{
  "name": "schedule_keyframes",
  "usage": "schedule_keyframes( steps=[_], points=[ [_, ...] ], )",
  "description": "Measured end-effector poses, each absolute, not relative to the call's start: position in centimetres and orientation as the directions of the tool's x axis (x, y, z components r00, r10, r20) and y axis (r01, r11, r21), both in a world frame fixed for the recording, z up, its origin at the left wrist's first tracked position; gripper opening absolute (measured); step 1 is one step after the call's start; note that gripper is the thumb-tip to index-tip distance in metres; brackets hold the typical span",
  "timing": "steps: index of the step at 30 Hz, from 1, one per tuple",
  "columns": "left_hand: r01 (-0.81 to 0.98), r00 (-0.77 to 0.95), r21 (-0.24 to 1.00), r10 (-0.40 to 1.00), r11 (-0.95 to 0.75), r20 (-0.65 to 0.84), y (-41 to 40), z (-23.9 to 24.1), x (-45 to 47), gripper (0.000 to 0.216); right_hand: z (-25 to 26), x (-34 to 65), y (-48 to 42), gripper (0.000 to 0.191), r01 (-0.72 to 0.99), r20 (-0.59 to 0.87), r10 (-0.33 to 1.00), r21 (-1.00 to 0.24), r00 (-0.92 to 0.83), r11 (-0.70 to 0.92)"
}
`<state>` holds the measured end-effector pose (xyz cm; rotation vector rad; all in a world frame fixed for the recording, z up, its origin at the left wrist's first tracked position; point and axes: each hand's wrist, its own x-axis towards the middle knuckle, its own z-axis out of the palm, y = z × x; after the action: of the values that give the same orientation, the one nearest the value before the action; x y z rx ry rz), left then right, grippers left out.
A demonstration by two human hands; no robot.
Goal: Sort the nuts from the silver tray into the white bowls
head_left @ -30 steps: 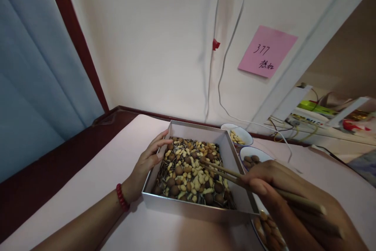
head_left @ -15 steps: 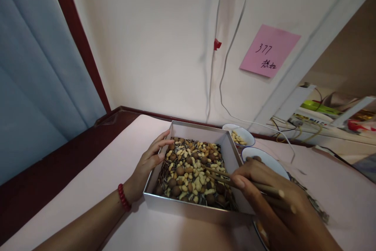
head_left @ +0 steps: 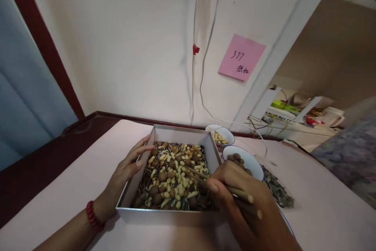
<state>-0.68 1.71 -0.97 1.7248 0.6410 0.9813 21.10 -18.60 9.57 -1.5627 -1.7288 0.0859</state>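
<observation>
A square, light-coloured box (head_left: 164, 216) holds a mix of peanuts (head_left: 180, 182), striped sunflower seeds, almond-like nuts and round brown nuts (head_left: 162, 176). My left hand (head_left: 129, 168) rests against the box's left wall, fingers stretched out over the rim. Over the box's right side, my right hand (head_left: 246, 200) is closed around a pair of wooden chopsticks (head_left: 239, 193). Their tips reach down among the peanuts in the middle; I cannot tell whether they pinch one. My right hand covers the box's near right corner.
Right of the box stand a bowl of peanuts (head_left: 220, 135) and a bowl of round brown nuts (head_left: 251, 163). Sunflower seeds (head_left: 279, 188) lie in a pile beyond my right hand, and another bowl's rim (head_left: 286, 219) shows below it. A white cable (head_left: 235, 121) trails onto the table.
The view has turned right, so everything sits further left in the picture. The chopstick tips stay among the peanuts, and my left hand keeps its place on the box.
</observation>
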Motion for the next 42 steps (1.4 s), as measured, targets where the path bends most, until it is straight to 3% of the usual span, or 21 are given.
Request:
schedule_keyframes(
  steps=[7, 12, 17, 24, 29, 33, 36, 42],
  points=[
    [0.008, 0.524, 0.918, 0.783, -0.397, 0.334, 1.5, -0.6, -0.7, 0.036, 11.3, 22.9, -20.4, 0.025, 0.766, 0.559, 0.786, -0.617, 0.264, 0.182],
    [-0.010, 0.518, 0.922, 0.786, -0.388, 0.337, 1.7, -0.7, -0.7, 0.036, 12.4, 22.8, -21.1, 0.027, 0.718, 0.605, 0.580, -0.695, 0.545, 0.051],
    [-0.012, 0.518, 0.925, 0.789, -0.380, 0.331, 2.0, -1.0, -0.8, 0.039, 11.9, 24.8, -20.7, 0.022, 0.733, 0.691, 0.381, -0.679, 0.615, 0.049],
    [-0.001, 0.523, 0.925, 0.788, -0.379, 0.324, 1.9, -0.9, -0.7, 0.036, 10.6, 27.7, -19.9, 0.025, 0.779, 0.706, 0.425, -0.627, 0.567, 0.003],
    [-0.007, 0.506, 0.928, 0.800, -0.371, 0.324, 1.6, -0.9, -0.6, 0.036, 11.1, 25.5, -20.4, 0.026, 0.701, 0.652, 0.441, -0.710, 0.617, 0.069],
    [-0.010, 0.514, 0.938, 0.803, -0.346, 0.302, 1.2, -0.4, -0.6, 0.040, 11.2, 25.0, -20.6, 0.026, 0.761, 0.608, 0.662, -0.643, 0.437, 0.088],
    [0.003, 0.521, 0.944, 0.806, -0.331, 0.281, 0.9, 0.0, -0.5, 0.041, 10.7, 25.4, -20.3, 0.033, 0.761, 0.466, 0.834, -0.642, 0.297, 0.088],
    [0.024, 0.517, 0.933, 0.803, -0.360, 0.297, 0.8, -0.1, -0.5, 0.040, 9.2, 25.2, -19.3, 0.040, 0.698, 0.366, 0.885, -0.713, 0.289, 0.067]
  ],
)
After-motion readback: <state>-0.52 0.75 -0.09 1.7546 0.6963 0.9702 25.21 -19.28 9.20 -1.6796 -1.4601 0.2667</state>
